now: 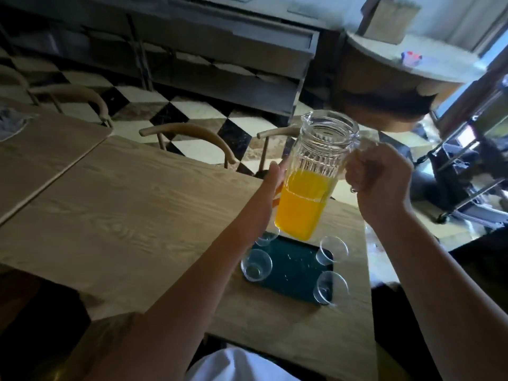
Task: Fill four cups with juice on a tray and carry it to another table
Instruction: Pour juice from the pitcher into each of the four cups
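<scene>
A ribbed glass pitcher (316,171), about half full of orange juice (302,204), is held above four empty clear cups (256,264) on a dark tray (291,268) on the wooden worktop (123,204), its handle gripped by the right hand (380,180) with fingers curled, its side steadied by the straight fingers of the left hand (275,174).

Words on my jug (316,171): none that I can read, it is plain glass with ridges.
Words on my cups (256,264): none, they are clear.
Words on my tray (291,268): none, only small pale specks.
Words on my table (123,204): none, just wood grain.
Box on the round table (390,19): no print that I can make out.
Small red and blue thing (411,57) on the round table: too blurry to read.
</scene>
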